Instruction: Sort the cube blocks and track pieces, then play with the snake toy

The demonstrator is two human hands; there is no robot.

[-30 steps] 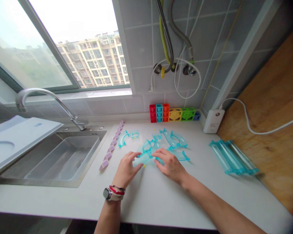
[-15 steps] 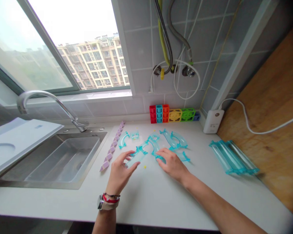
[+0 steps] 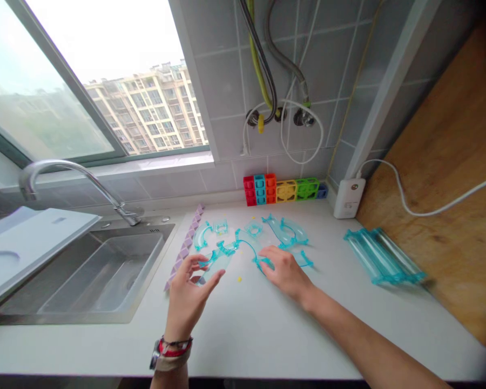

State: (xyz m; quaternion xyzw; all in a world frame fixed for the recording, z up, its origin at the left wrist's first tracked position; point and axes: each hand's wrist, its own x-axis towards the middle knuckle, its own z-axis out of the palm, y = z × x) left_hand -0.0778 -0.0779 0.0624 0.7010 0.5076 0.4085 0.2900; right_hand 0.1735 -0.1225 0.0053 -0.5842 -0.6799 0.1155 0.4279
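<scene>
My left hand (image 3: 192, 286) has its thumb and fingers on either side of a clear teal toy track piece (image 3: 219, 261), gripping it. This piece meets the left end of a curved track piece (image 3: 248, 241) or lies right against it; I cannot tell whether they are joined. My right hand (image 3: 285, 270) is closed over the near end of the curved track piece, its fingertips partly hiding that end. Behind the hands lie a small arc piece (image 3: 202, 235), a square piece (image 3: 221, 227) and a round-holed piece (image 3: 254, 229). More curved tracks (image 3: 289, 232) lie beyond my right hand.
A sink (image 3: 146, 281) with a faucet (image 3: 81, 167) is at left, bordered by a purple zigzag strip (image 3: 186, 246). Coloured blocks (image 3: 266, 189) line the wall. Teal tubes (image 3: 383, 256) and a white plugged-in box (image 3: 349, 198) stand at right. A yellow bit (image 3: 239, 279) lies between my hands.
My left hand has moved a little left and nearer, and the track piece in it has shifted and turned. My right hand stays nearly in place. The whole view has shifted slightly.
</scene>
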